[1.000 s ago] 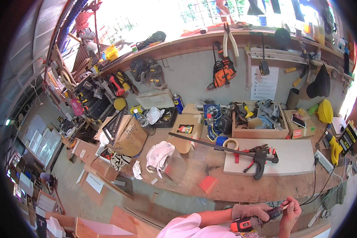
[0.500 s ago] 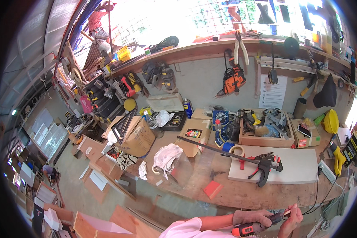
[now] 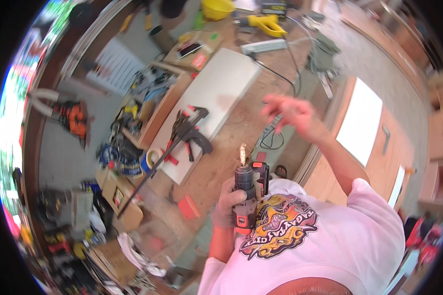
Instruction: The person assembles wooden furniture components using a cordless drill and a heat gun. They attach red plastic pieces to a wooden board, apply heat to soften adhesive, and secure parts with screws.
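Observation:
My left hand (image 3: 225, 200), in a grey work glove, grips a cordless drill (image 3: 245, 194) with a dark body and red-orange parts, close against my shirt. From its chuck a pale, lumpy bit (image 3: 242, 154) points away from me, over the workbench edge. My bare right hand (image 3: 294, 117) is stretched out to the right of the bench, blurred by motion. Its fingers are apart, and nothing shows in them. Beyond the drill, a black bar clamp (image 3: 184, 132) with red parts lies across a white board (image 3: 221, 108) on the bench.
A wooden box of tools (image 3: 165, 96), a tape roll (image 3: 153, 160) and a red piece (image 3: 188, 207) are on the bench. A yellow heat gun (image 3: 266, 24) lies by a power strip (image 3: 264, 46) with trailing cords. Wooden panels (image 3: 379, 142) stand at my right.
The view has swung right and down. My right hand has left the drill's bit and moved outward, opening. My left hand keeps hold of the drill, now pointing away from me.

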A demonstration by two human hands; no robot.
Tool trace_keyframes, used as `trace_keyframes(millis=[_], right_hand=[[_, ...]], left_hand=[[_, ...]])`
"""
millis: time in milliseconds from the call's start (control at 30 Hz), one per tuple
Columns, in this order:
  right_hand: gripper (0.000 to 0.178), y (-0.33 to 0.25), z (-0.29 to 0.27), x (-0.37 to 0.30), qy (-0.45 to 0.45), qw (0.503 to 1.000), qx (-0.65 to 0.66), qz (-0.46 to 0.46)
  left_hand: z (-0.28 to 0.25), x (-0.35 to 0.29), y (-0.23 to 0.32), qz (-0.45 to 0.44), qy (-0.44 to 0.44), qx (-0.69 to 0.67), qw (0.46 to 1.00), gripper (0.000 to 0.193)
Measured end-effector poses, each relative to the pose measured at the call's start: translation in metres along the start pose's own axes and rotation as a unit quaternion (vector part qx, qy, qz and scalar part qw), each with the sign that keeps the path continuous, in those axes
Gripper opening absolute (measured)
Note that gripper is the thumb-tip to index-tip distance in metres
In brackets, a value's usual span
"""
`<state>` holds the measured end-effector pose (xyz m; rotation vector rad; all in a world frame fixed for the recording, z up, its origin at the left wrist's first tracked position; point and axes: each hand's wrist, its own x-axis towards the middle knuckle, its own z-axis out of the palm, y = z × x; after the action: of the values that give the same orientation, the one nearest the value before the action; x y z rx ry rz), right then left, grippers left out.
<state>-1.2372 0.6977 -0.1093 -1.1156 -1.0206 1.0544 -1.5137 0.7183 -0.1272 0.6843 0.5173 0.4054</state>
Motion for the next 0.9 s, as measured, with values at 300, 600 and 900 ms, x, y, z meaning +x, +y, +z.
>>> trace_keyframes(millis=[300,600,900], right_hand=[[0.028,0.044,0.063,-0.043,0.029,0.966,0.242,0.087],[0.023,0.044,0.043,-0.034,0.249,0.865,0.423,0.099],[0.019,0.063,0.024,-0.014,0.339,0.845,0.405,0.081]], left_hand=[[-0.024,0.024,-0.012,-0.074,-0.103,0.040,0.991,0.070],[-0.001,0.052,-0.007,-0.156,-0.113,0.119,0.974,0.070],[0.008,0.075,-0.014,-0.132,-0.142,0.140,0.971,0.059]])
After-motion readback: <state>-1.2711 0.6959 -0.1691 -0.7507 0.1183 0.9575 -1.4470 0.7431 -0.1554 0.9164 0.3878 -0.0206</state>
